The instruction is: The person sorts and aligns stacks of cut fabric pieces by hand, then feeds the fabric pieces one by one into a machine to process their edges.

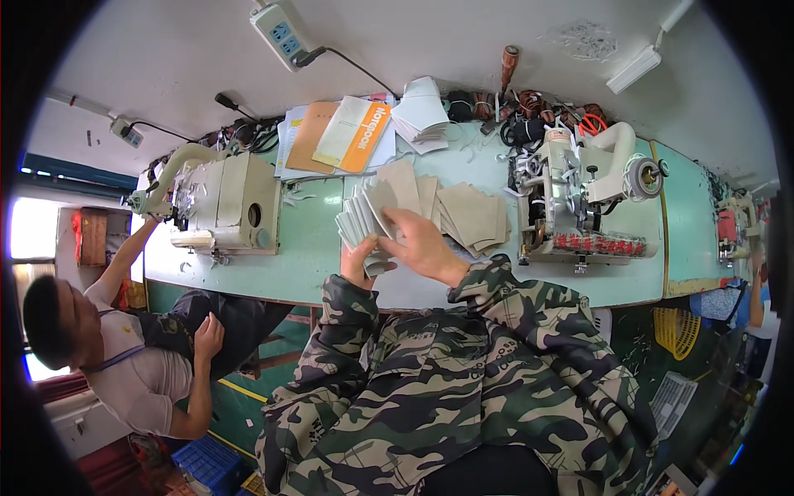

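Observation:
Over the table's front edge, my left hand (356,263) is closed round a fanned bundle of pale cut pieces (357,217), flat and thin like leather or stiff fabric. My right hand (426,250) bends over the same bundle, its fingers and thumb gripping the right side. Just beyond and to the right, more beige cut pieces (475,215) lie spread in an overlapping pile. The material cannot be told for sure.
Machines stand on the pale green table (310,269): one at left (223,202), one at right (579,198). Notebooks (351,132), a white stack (420,116) and tangled cords line the back. A seated co-worker (136,355) reaches toward the left machine. A yellow basket (676,332) stands at right.

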Action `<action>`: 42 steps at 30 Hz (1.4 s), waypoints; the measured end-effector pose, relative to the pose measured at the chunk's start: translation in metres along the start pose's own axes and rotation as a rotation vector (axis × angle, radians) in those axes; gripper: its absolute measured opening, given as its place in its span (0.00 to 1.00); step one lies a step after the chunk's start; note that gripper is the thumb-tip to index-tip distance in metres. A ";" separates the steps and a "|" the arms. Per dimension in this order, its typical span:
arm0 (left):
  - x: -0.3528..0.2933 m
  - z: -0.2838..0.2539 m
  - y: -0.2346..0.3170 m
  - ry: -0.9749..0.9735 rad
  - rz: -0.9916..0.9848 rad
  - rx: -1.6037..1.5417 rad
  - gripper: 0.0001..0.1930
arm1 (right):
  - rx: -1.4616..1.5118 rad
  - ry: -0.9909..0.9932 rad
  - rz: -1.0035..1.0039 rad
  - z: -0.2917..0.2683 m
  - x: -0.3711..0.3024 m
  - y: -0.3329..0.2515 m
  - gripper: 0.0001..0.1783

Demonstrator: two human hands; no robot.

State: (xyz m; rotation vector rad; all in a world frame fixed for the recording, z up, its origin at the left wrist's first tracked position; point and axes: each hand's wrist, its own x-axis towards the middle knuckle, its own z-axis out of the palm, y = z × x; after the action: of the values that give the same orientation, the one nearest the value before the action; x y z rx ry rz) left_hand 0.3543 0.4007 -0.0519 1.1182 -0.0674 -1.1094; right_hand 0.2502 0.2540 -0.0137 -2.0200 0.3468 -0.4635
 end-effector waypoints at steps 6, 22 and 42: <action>-0.007 0.019 -0.005 -0.019 0.057 0.023 0.26 | -0.132 0.080 -0.107 -0.012 -0.011 -0.005 0.28; -0.021 -0.014 0.000 0.107 0.029 0.204 0.25 | 0.233 -0.247 0.188 -0.004 0.007 0.026 0.22; -0.006 0.051 -0.011 0.071 0.294 0.628 0.22 | 0.260 -0.011 0.489 -0.035 -0.011 0.023 0.14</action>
State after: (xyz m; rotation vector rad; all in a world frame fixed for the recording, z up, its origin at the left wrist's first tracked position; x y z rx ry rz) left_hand 0.3167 0.3704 -0.0323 1.6421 -0.5376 -0.7961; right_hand 0.2236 0.2208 -0.0213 -1.6130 0.7132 -0.1791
